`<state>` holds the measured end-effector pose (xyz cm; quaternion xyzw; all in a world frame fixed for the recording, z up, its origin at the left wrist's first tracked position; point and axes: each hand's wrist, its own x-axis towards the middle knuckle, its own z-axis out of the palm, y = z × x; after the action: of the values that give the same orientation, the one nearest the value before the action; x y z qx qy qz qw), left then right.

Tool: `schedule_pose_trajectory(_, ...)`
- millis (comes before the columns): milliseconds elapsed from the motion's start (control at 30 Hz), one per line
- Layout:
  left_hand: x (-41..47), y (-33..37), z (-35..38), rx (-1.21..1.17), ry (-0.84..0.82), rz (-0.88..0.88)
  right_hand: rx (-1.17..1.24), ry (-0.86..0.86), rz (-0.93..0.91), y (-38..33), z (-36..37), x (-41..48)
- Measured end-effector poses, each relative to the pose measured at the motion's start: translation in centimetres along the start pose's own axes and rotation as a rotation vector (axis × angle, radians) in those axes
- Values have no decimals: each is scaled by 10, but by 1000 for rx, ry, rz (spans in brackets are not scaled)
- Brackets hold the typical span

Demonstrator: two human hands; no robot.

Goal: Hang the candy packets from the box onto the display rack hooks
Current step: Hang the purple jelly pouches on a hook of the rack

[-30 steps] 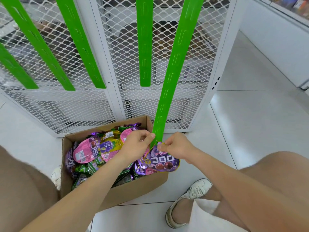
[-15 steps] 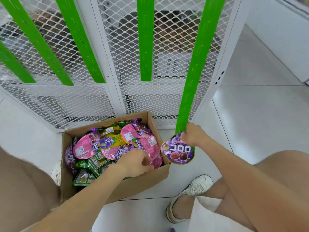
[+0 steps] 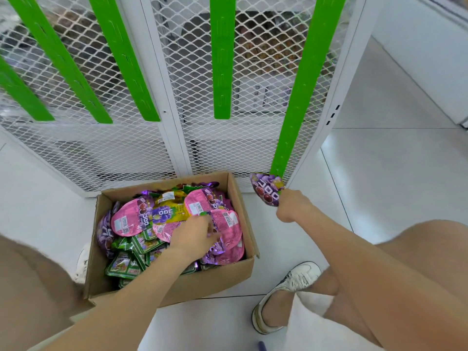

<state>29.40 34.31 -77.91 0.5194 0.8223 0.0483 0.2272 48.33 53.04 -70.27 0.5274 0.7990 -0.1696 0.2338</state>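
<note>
Left hand (image 3: 195,236): lower centre, fingers bent down among the packets (image 3: 126,221) in the box (image 3: 217,282); grip cannot be told
Right hand (image 3: 293,206): right of centre, pinching purple packet (image 3: 267,190) at the bottom end of the green strip (image 3: 298,97)

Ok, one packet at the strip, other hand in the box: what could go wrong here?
1. The right hand holds the purple grape candy packet at the bottom end of the green hanging strip; whether it is hooked is unclear, so letting go may drop it.
2. The left hand digs into the loose pile in the brown cardboard box and may drag several packets out.
</note>
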Motion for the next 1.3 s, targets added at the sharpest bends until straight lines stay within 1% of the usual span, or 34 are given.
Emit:
schedule_pose_trajectory(33, 2, -2, 0, 9, 70, -33, -59, -33, -54, -9, -3, -4)
schedule_pose_trajectory(67, 7, -6, 3, 18, 84, -36, -98, -64, -118, -18, -7, -7)
schedule_pose_trajectory(133, 15, -14, 6, 78, 16, 7, -158, -86, -227, -36, -13, -9)
schedule_pose_trajectory(200, 17, -17, 6, 224, 39, 64, -225, -75, -307, -50, -18, -11)
schedule_pose_trajectory(300, 17, -13, -1, 315, 166, 142, -336, -48, -363, -59, -26, -11)
schedule_pose_trajectory(400, 27, -11, -12, 273, 290, 266, -364, -66, -374, -54, -33, -10)
schedule_pose_trajectory(433, 30, -7, -18, 146, 279, 309, -352, -86, -387, -52, -36, -10)
schedule_pose_trajectory(500, 30, 8, -34, -134, 194, 353, -295, -182, -433, -45, -39, -8)
schedule_pose_trajectory(567, 30, 20, -44, -328, 156, 322, -122, -303, -461, -38, -43, -12)
schedule_pose_trajectory(600, 31, 24, -48, -407, 159, 299, -83, -317, -481, -35, -44, -11)
schedule_pose_trajectory(633, 30, 26, -51, -479, 168, 274, -48, -290, -517, -32, -45, -12)
schedule_pose_trajectory(700, 29, 30, -59, -638, 200, 231, -49, -145, -574, -23, -45, -8)
schedule_pose_trajectory(767, 28, 34, -66, -794, 226, 189, -5, -97, -558, -15, -51, -5)
schedule_pose_trajectory(867, 22, 44, -74, -910, 239, 150, 189, -113, -523, -3, -62, -5)
schedule_pose_trajectory(967, 22, 49, -76, -1038, 212, 59, 454, 18, -467, 6, -75, -3)
schedule_pose_trajectory(1000, 23, 52, -76, -1077, 176, 34, 486, 42, -469, 10, -82, -4)
schedule_pose_trajectory(1033, 25, 55, -75, -1070, 136, 26, 465, 53, -481, 14, -88, -6)
schedule_pose_trajectory(1067, 29, 58, -73, -1018, 121, 38, 387, 75, -505, 20, -95, -6)
schedule_pose_trajectory(1167, 42, 75, -77, -649, 150, 176, 120, 160, -501, 41, -110, -4)
schedule_pose_trajectory(1233, 51, 94, -87, -576, 143, 213, 94, 198, -472, 55, -117, 5)
schedule_pose_trajectory(1300, 68, 114, -96, -575, 141, 207, 133, 200, -435, 64, -124, 16)
